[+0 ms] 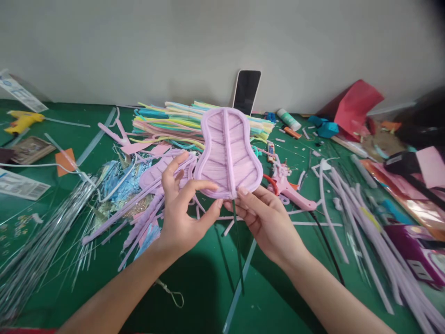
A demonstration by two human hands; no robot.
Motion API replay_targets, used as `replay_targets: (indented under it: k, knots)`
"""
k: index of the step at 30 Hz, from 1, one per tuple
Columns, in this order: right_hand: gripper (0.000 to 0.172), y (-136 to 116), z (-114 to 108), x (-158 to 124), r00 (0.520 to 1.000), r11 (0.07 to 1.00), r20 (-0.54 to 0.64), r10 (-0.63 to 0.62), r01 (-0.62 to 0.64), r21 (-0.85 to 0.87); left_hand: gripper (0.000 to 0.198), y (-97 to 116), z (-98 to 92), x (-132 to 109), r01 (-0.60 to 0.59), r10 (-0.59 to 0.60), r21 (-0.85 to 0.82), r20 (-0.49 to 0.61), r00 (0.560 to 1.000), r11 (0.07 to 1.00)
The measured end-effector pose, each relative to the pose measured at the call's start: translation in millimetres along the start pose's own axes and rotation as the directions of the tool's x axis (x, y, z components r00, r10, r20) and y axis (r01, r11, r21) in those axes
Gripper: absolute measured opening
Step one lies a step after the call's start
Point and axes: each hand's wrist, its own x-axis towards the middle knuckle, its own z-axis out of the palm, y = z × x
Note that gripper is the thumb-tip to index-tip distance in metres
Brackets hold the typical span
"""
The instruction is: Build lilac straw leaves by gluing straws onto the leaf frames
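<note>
A lilac pipe-cleaner leaf (217, 148) with a raised centre rib and slanting veins is held upright above the table. From its base a thin dark green stem (238, 250) points down toward me. My right hand (269, 215) pinches the leaf's base beside the stem, thumb in front and fingers behind. At the lower left edge, my left hand (186, 204) touches the leaf with its index finger, its thumb close under the base and the other fingers raised. Behind my left hand lie more lilac fuzzy pieces (153, 176).
Behind the leaf lies a bundle of coloured pipe cleaners (167, 123), with a phone (246, 90) leaning on the wall. A pink glue gun (292, 192) and lilac pipe cleaners (368, 227) are at right. Silvery wires (45, 250) and a yellow glue gun (24, 121) are at left.
</note>
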Motion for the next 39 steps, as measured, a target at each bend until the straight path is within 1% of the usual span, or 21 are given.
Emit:
replay_targets:
  k: [6,10,12,13,14,15,16,17,18,19,20,21,22,24,27,30,32,34,36,37,39]
  knots:
    - [0.018,1,1,-2,1.0,0.999,0.019,-0.004,0.005,-0.034,0.013,-3,-1.3,3,-0.063,0.063,0.027,0.025,0.998,0.998]
    - [0.018,0,3,-3,1.0,1.0,0.029,-0.008,0.009,-0.029,0.014,-4,-0.4,1,-0.074,0.074,0.001,0.029,0.997,0.997]
    - [0.016,0,4,-3,0.999,1.0,0.038,-0.008,0.009,-0.01,0.024,-3,2.6,-1,-0.025,0.025,-0.046,-0.016,1.0,0.999]
    - [0.015,0,4,-3,0.999,1.0,0.044,-0.011,0.011,0.001,0.033,-2,4.4,-2,0.015,-0.021,-0.113,-0.053,0.998,0.993]
    - [0.014,0,4,-3,0.999,1.0,0.047,-0.016,0.015,0.009,0.042,-1,6.3,-2,0.072,-0.091,-0.217,-0.081,0.993,0.973]
    - [0.013,1,4,-3,0.999,1.0,0.048,-0.021,0.021,0.012,0.048,0,7.8,-2,0.151,-0.188,-0.349,-0.074,0.979,0.925]
    - [0.013,1,4,-3,0.998,1.0,0.049,-0.025,0.025,0.011,0.051,1,8.9,-1,0.25,-0.298,-0.48,-0.024,0.954,0.841]
    - [0.015,2,4,-3,0.998,1.0,0.049,-0.027,0.027,0.004,0.053,2,9.3,1,0.36,-0.397,-0.581,0.069,0.915,0.73]
    - [0.017,3,4,-4,0.998,1.0,0.051,-0.027,0.028,-0.006,0.051,3,9.1,2,0.47,-0.47,-0.635,0.185,0.863,0.613]
    - [0.019,4,4,-4,0.998,0.999,0.055,-0.027,0.028,-0.016,0.048,4,8.4,4,0.564,-0.512,-0.646,0.296,0.807,0.515]
    - [0.021,4,5,-4,0.998,0.999,0.062,-0.025,0.026,-0.024,0.043,4,7.4,6,0.632,-0.529,-0.632,0.381,0.758,0.45]
    - [0.022,5,5,-4,0.997,0.999,0.072,-0.023,0.025,-0.03,0.037,5,6.2,8,0.675,-0.535,-0.609,0.435,0.724,0.417]
    - [0.022,6,5,-4,0.996,0.999,0.082,-0.021,0.024,-0.031,0.03,5,5.1,9,0.701,-0.536,-0.586,0.468,0.702,0.407]
    - [0.022,7,5,-4,0.995,0.999,0.096,-0.021,0.023,-0.026,0.019,5,3.7,10,0.726,-0.547,-0.553,0.489,0.679,0.408]
    - [0.018,10,4,-3,0.996,1.0,0.088,-0.024,0.025,-0.013,0.013,5,4.2,9,0.725,-0.57,-0.536,0.46,0.681,0.433]
    - [0.017,11,2,-1,0.998,1.0,0.059,-0.006,0.006,-0.001,0.014,2,7.1,8,0.718,-0.56,-0.513,0.456,0.692,0.47]
    - [0.018,11,1,1,0.999,0.999,0.044,0.025,-0.027,0.023,0.019,-1,8.9,7,0.697,-0.535,-0.52,0.451,0.714,0.493]
    - [0.019,10,1,2,0.998,0.996,0.039,0.054,-0.056,0.064,0.026,-5,9.5,7,0.648,-0.49,-0.57,0.428,0.759,0.506]
    - [0.021,9,1,3,0.997,0.991,0.042,0.064,-0.069,0.115,0.03,-8,8.7,6,0.605,-0.424,-0.617,0.434,0.795,0.502]
    - [0.021,9,1,3,0.997,0.988,0.043,0.066,-0.071,0.137,0.029,-9,8.1,6,0.595,-0.4,-0.631,0.442,0.803,0.498]
    - [0.022,10,1,4,0.997,0.984,0.042,0.067,-0.073,0.161,0.023,-8,6.9,6,0.595,-0.386,-0.628,0.453,0.803,0.501]
